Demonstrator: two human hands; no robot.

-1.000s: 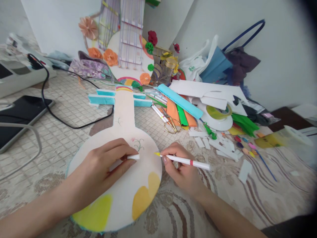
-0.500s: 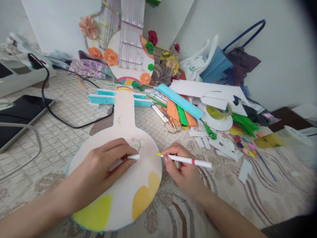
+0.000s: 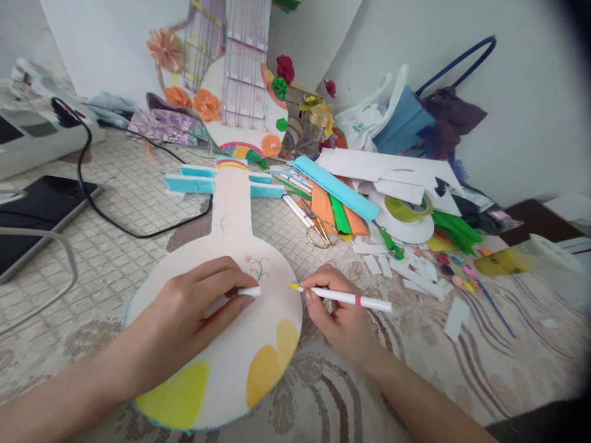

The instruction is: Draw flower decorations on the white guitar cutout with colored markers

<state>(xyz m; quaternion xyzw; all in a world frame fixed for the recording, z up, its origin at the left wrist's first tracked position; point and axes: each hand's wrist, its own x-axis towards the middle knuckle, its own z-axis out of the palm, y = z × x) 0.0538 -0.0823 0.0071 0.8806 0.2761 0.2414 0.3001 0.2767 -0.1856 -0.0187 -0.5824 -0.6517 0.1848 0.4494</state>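
A white guitar-shaped cutout with blue pegs lies flat before me, painted with yellow and orange patches and a thin drawn flower. My left hand rests over its round body, thumb and fingers closed on a small white marker cap. In my right hand, at the cutout's right edge, a white brush-tip marker with a red band is pinched. Its yellow tip points left toward the cap, with a gap between them. Whether the tip touches the cutout I cannot tell.
Gold-handled scissors, several markers and coloured paper rolls lie beyond my right hand. White scraps and a tape roll are further right. A decorated guitar model stands behind. At left are a tablet and cables.
The marker in my right hand has shifted very slightly left. My left hand, the cap and the cutout stay in place.
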